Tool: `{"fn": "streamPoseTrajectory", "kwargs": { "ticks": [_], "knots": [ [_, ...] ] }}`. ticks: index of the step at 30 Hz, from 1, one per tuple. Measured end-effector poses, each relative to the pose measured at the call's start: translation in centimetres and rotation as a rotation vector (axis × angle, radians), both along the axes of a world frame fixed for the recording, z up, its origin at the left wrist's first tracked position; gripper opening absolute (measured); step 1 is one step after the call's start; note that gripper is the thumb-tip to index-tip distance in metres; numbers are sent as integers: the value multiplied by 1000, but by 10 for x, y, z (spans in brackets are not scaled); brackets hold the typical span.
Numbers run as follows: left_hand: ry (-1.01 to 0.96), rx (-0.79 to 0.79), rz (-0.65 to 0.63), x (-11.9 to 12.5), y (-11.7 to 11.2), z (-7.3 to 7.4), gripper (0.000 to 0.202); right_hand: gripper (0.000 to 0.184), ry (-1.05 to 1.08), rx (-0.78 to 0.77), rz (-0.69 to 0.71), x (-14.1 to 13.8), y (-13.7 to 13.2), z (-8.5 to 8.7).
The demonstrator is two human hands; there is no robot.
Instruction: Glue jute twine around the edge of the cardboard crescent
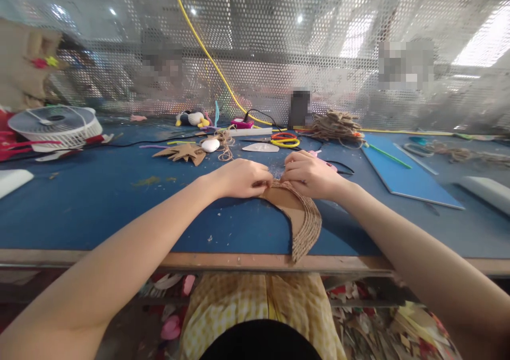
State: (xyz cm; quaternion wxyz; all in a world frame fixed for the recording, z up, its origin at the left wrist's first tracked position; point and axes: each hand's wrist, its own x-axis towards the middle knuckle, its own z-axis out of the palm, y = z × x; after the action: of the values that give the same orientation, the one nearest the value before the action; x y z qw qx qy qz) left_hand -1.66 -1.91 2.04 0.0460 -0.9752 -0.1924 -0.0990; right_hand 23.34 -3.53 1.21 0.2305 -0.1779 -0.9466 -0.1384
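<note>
Fingers (262, 176) of the left hand (240, 179) are bent and drawn together, gripping the upper end of a cardboard crescent (290, 203) that lies on the blue tabletop (223, 224) right in front of the person. Just beside them, the right hand (313, 175) has its fingers curled and bunched against the same end, touching the rows of twine (313, 224) along the outer curve; from where I stand I can't tell whether they pinch a strand. Both forearms reach in from the sides and slant toward each other, palms down, knuckles up, the hands almost meeting. The crescent's lower tip rests by the table's wooden edge (247, 260). Over at the far left sits a round white slatted basket-like thing (59, 137) with a grey disc (53, 120) set in its top. Past the hands I see a cardboard cutout with jagged points (183, 153), a white oval piece (210, 145), coiled yellow bands (286, 142) and a twine bundle (337, 125); a blue board (410, 174) lies to the right, a green stick (388, 156) across it.
</note>
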Motion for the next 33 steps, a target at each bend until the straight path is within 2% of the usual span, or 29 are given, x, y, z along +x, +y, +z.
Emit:
{"fn": "streamPoseTrajectory", "kwargs": {
  "ticks": [15,20,24,26,29,33],
  "knots": [
    [-35,-206,73,2,-2,4,19,26,-15,-63,-21,-4,-1,-2],
    [-42,-213,84,3,-7,6,19,25,127,1,-151,-2,-5,3],
    [-35,-170,109,3,-9,8,13,5,289,35,-251,0,-8,10],
    [-23,-140,169,2,-10,9,11,11,355,50,-286,2,-6,12],
    [4,-154,258,2,-11,9,20,21,462,65,-341,7,-1,12],
    [21,-214,295,2,-11,8,28,36,520,111,-398,12,3,13]
  ]
}}
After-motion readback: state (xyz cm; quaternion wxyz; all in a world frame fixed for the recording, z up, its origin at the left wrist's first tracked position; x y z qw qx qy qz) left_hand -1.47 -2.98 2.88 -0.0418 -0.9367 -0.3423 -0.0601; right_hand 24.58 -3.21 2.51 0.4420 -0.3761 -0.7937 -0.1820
